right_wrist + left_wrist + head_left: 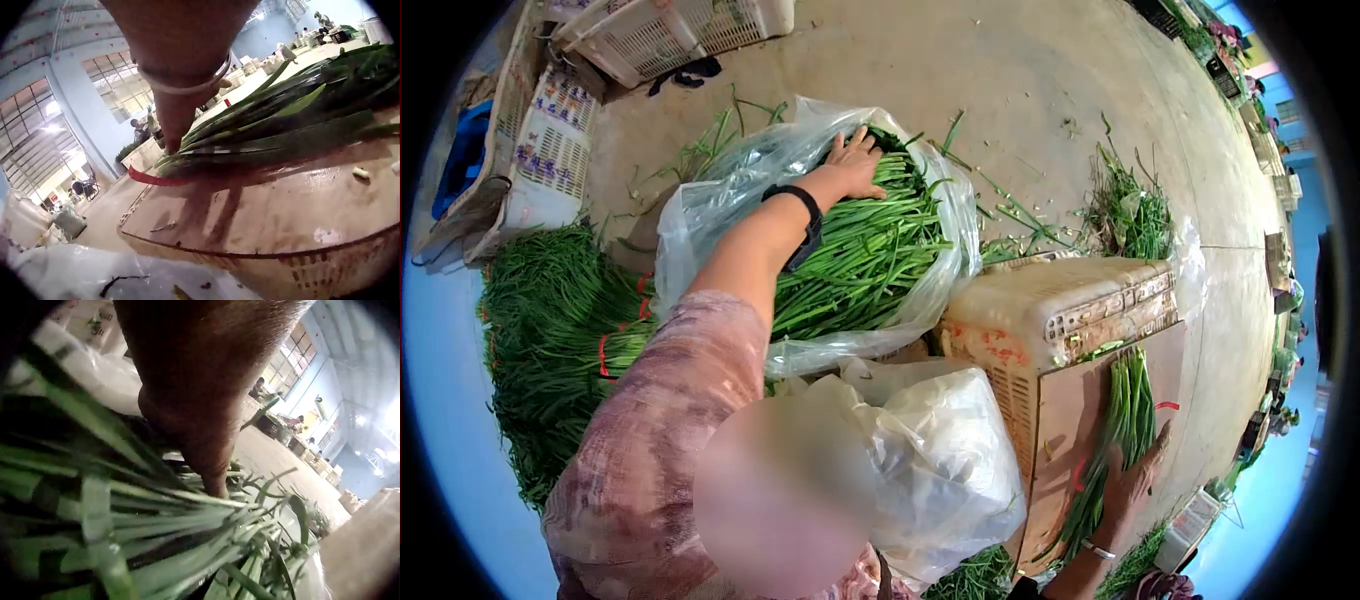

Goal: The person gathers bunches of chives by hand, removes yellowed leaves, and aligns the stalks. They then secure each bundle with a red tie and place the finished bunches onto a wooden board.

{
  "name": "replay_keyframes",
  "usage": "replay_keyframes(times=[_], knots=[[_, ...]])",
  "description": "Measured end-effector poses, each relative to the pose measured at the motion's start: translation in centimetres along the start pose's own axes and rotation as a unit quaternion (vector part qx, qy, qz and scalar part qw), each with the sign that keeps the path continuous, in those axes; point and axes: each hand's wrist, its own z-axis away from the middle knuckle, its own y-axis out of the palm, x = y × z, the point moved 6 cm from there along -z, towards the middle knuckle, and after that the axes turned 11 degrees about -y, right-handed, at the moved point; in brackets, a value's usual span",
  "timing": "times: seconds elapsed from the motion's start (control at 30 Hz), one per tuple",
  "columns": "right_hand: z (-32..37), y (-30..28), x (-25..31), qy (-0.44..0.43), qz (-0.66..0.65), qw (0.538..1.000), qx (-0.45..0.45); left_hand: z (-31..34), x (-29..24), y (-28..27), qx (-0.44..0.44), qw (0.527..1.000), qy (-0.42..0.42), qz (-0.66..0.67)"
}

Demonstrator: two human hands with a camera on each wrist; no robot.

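Note:
In the head view my left hand (856, 166) rests with spread fingers on a heap of long flat green leaves, like garlic chives (870, 245), inside a clear plastic bag (705, 225). The left wrist view has its thumb (215, 481) against the stalks. My right hand (1132, 482) lies at a smaller bunch of chives (1130, 400) on a brown board (1055, 430), fingers extended and thumb apart. A red strip (153, 178) runs under this bunch, and its ends show on both sides.
The board lies on an upturned, dirty plastic crate (1000, 325). Left of the bag are chive bundles (550, 340) with red ties. White crates (670, 40) stand at the upper left. A white plastic bag (950, 450) sits near my body. Loose leaves (1135, 205) litter the floor beyond the crate.

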Motion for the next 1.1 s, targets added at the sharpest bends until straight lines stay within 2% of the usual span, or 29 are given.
replay_keyframes(times=[0.03,0.1,0.17,0.27,0.3,0.4,0.43,0.5,0.57,0.63,0.7,0.77,0.83,0.9,0.93,1.07,1.1], knots=[[0.0,0.0,0.6,0.003,0.001,1.0,0.007,-0.1,-0.1,0.3,-0.021,0.999,0.013,-0.023],[-0.4,0.0,1.4,0.073,-0.048,0.996,0.005,-0.1,0.2,2.2,-0.039,0.998,0.021,0.039],[-0.9,0.5,1.7,0.043,-0.025,0.999,-0.002,0.8,0.0,2.5,-0.076,0.991,0.053,0.099],[-1.4,0.6,2.2,-0.003,-0.031,0.999,-0.007,3.1,-1.5,1.8,-0.094,0.99,0.085,0.068],[-1.6,0.8,2.3,0.001,-0.031,0.999,-0.005,4.1,-2.1,2.5,-0.204,0.97,0.124,0.048],[-2.2,0.5,3.8,0.015,-0.035,0.999,-0.003,8.3,-4.1,2.7,-0.295,0.938,0.172,0.054],[-2.2,0.4,4.2,0.023,-0.039,0.999,-0.001,9.3,-4.4,2.6,-0.294,0.938,0.175,0.054],[-2.1,0.4,4.2,0.038,-0.045,0.998,0.012,10.0,-4.3,1.8,-0.212,0.968,0.098,0.089],[-1.6,0.6,3.7,0.051,-0.051,0.997,0.025,7.4,-3.6,1.1,-0.069,0.99,0.016,0.118],[-1.7,0.5,3.6,0.0,-0.022,1.0,-0.001,5.0,-3.2,1.3,0.041,0.992,0.004,0.12],[-1.6,0.2,3.6,-0.001,-0.035,0.999,-0.014,4.5,-3.5,0.8,0.051,0.993,0.022,0.099],[-1.3,0.0,3.3,0.002,-0.048,0.999,-0.026,5.8,-4.8,0.9,0.097,0.994,0.028,-0.039],[-1.3,-0.3,3.1,-0.014,-0.007,0.999,-0.033,6.7,-6.1,1.3,0.056,0.99,0.054,-0.115],[-1.0,-0.5,3.4,0.0,-0.015,0.999,-0.03,8.7,-7.2,-0.4,-0.086,0.972,0.1,-0.195],[-0.9,-0.6,3.5,0.011,-0.021,0.999,-0.024,8.7,-7.1,0.0,-0.083,0.972,0.099,-0.195],[-0.9,-0.7,3.3,0.026,-0.051,0.998,-0.019,8.2,-6.9,3.9,-0.102,0.99,0.08,-0.06],[-1.0,-0.6,3.2,0.001,-0.037,0.999,-0.03,8.4,-7.0,4.8,-0.095,0.993,0.066,-0.025]])
